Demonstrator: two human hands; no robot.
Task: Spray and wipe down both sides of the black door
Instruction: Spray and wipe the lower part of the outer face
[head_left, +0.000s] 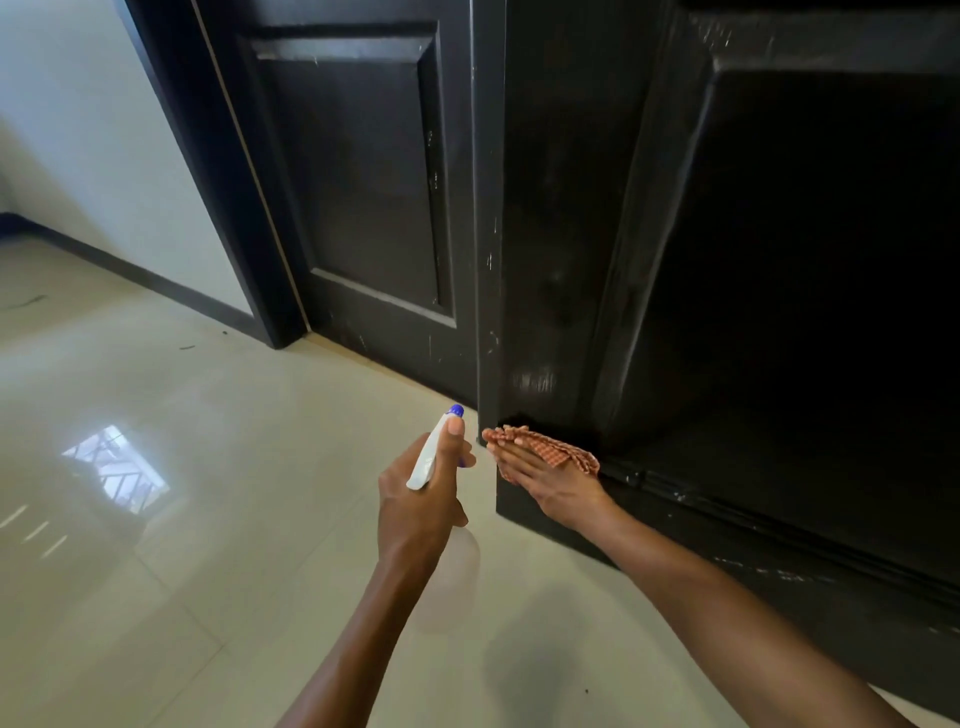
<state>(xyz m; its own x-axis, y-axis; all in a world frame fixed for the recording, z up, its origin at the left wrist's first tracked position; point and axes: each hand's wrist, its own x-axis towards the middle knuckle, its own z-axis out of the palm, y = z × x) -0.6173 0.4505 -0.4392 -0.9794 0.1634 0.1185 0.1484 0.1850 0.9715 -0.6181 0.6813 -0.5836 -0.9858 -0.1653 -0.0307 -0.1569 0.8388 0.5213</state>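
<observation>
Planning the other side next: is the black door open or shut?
Open: the black door shows its narrow edge, swung out from the frame over the floor.

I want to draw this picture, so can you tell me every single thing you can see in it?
black door: one, black, open, on the right, scuffed along its edge
second door: one, black, shut, behind on the left
cloth: one, orange checked, pressed low on the black door
spray bottle: one, white with blue nozzle, left of the cloth
floor: cream tiles, shiny
wall: white, dark skirting, far left
left hand: grips the spray bottle
right hand: flat, presses the cloth
</observation>
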